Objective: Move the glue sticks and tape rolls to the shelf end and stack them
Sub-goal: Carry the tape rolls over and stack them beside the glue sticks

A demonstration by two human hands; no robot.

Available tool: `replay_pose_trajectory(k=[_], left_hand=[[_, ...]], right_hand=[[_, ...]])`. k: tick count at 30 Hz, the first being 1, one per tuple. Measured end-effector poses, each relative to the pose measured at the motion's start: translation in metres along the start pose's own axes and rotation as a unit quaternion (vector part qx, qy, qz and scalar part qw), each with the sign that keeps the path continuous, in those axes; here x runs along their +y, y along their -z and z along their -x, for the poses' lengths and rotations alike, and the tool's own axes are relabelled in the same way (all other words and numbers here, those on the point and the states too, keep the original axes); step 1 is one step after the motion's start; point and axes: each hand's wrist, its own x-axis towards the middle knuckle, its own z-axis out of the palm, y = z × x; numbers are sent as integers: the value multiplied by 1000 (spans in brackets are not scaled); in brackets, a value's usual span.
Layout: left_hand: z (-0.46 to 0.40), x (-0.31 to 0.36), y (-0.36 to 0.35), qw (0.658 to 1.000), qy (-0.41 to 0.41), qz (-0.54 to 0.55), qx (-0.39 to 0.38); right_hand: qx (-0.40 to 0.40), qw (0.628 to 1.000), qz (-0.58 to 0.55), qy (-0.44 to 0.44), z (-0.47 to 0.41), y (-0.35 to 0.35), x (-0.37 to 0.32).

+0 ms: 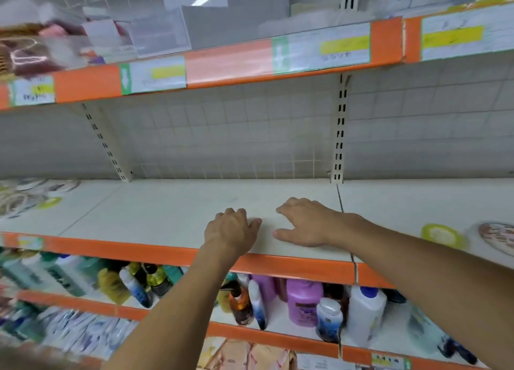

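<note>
Hands: left hand and right hand lie side by side on the middle shelf, palms down, fingers loosely bent, thumbs pointing at each other across a small gap.
Grip: neither hand has hold of anything; both rest on bare board near the front edge.
Tape rolls: blurred rings at the far left and flat round packs at the far right of this shelf look like tape; all are well apart from the hands.
Glue sticks: none that I can make out; blur hides the small items.
Reason for the pose: my guess is that the hands sit on the cleared stretch between 2 batches, either steadying the body or about to sweep sideways toward one pile.
Progress: the middle of the shelf carries no goods, while items lie at both ends, so some gathering seems left.
Below: bottles crowd the lower shelf, several tipped; they are not part of the job.
Above: upper shelf edge with price labels, contents blurred.
</note>
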Motion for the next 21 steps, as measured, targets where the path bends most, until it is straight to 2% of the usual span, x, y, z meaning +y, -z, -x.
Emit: replay_pose_trajectory(k=[21], left_hand=[[0, -210, 7, 991, 132, 22, 7]], right_hand=[[-20, 990, -1, 141, -159, -20, -179]])
